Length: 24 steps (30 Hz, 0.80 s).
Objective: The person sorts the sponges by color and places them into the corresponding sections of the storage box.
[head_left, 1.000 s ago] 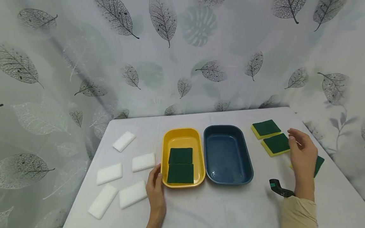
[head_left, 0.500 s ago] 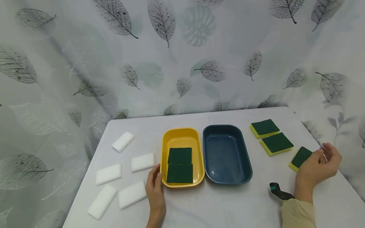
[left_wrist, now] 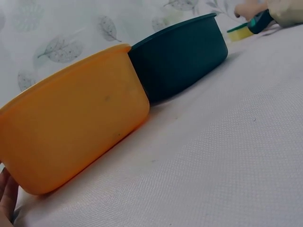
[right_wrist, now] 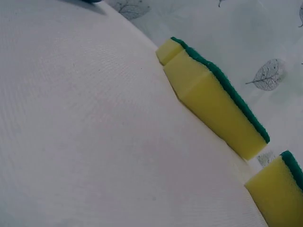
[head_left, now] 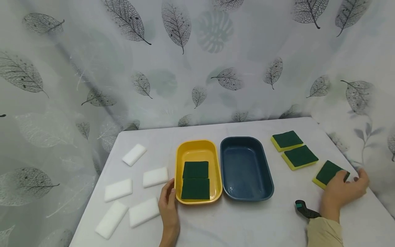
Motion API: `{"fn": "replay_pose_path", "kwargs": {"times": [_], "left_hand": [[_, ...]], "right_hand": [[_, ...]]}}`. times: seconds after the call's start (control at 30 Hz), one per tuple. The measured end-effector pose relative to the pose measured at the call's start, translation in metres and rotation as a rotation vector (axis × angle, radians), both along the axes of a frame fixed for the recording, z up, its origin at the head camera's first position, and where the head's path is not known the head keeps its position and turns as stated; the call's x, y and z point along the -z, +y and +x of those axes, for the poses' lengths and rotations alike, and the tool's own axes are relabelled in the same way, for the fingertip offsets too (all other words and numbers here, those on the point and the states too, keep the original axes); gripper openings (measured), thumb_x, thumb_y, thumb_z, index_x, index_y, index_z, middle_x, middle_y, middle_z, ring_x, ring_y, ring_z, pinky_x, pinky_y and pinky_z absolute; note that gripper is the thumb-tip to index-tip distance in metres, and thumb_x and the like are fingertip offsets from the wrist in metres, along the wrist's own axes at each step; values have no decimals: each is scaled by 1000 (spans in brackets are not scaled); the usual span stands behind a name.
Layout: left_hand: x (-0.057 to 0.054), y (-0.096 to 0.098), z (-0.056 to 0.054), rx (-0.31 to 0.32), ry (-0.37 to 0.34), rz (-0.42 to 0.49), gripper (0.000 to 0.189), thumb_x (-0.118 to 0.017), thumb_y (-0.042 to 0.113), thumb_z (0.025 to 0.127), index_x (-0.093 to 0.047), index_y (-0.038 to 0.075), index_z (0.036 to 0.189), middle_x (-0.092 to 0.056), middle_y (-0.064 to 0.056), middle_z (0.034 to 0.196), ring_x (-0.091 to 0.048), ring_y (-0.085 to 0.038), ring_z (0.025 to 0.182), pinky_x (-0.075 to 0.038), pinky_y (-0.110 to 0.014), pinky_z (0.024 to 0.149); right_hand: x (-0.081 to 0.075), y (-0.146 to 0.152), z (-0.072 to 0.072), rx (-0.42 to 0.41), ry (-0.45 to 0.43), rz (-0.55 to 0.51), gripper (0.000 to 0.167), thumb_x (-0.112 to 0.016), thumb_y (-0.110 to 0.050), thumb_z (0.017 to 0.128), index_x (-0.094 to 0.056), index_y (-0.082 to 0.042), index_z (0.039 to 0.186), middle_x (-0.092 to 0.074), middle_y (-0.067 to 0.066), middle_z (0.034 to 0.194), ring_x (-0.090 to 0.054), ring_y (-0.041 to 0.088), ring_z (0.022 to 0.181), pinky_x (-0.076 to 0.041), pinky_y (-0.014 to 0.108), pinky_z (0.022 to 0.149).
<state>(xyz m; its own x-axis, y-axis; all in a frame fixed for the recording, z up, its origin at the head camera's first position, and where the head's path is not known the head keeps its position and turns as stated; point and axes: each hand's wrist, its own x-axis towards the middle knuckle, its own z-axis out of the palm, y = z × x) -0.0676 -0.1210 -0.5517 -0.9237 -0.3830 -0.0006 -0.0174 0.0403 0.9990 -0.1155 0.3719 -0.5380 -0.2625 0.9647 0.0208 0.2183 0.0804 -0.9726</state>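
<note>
In the head view, my left hand (head_left: pixel 168 207) touches the left wall of a yellow plastic tray (head_left: pixel 197 147), its fingertips against the outside. Two sponges with dark green scouring tops (head_left: pixel 195 188) lie flat in that tray. At the far right, my right hand (head_left: pixel 344 192) is low over the near corner of a green-and-yellow scouring sponge (head_left: pixel 327 172). The thumb lies over the sponge and the other fingers are past its right end, with a small gap showing. The right wrist view has sponge foam (right_wrist: pixel 277 194) at its lower right, but no hand.
A dark blue tray (head_left: pixel 247 171) stands right beside the yellow one. Two more scouring sponges (head_left: pixel 300 157) lie behind the right hand's sponge. Several white sponges (head_left: pixel 118 189) are spread over the left of the white-covered table (head_left: pixel 247 223). A leaf-print curtain hangs behind.
My right hand has moved right and then down to the nearest sponge on the right, bringing its fingers around the corner. My left hand stays at the yellow tray.
</note>
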Motion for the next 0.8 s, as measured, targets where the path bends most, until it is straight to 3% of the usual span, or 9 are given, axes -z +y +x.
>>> {"fn": "replay_pose_path", "kwargs": {"times": [0.2, 0.4, 0.63, 0.8], "left_hand": [[-1, 1, 0, -1, -22, 10, 38, -49, 34, 112, -57, 19, 145, -58, 3, 147, -54, -6, 130, -45, -5, 104], [-1, 3, 1, 1, -45, 6, 37, -48, 32, 112, -57, 21, 146, -58, 4, 147, -53, -7, 131, -45, -5, 103], [-1, 2, 2, -7, -41, -19, 36, -47, 32, 112, -57, 21, 145, -59, 4, 147, -54, -7, 129, -45, -5, 102], [-1, 1, 2, -10, -39, -25, 37, -48, 33, 112, -57, 21, 145, -59, 4, 147, -55, -5, 128, -45, -5, 102]], "right_hand": [[6, 2, 1, -124, -72, 44, 56, -46, -25, 104, -40, -19, 159, -39, 7, 165, -31, 18, 152, -20, 30, 130], [4, 3, 1, -151, -123, 93, 57, -43, -21, 102, -44, -9, 158, -44, 18, 161, -31, 36, 151, -22, 41, 129], [6, 2, 0, -138, -128, 102, 56, -43, -20, 101, -44, -6, 156, -43, 22, 160, -31, 38, 150, -22, 43, 128], [6, 1, 1, -127, -110, 50, 55, -45, -23, 102, -41, -18, 156, -41, 12, 161, -29, 27, 151, -20, 35, 129]]}}
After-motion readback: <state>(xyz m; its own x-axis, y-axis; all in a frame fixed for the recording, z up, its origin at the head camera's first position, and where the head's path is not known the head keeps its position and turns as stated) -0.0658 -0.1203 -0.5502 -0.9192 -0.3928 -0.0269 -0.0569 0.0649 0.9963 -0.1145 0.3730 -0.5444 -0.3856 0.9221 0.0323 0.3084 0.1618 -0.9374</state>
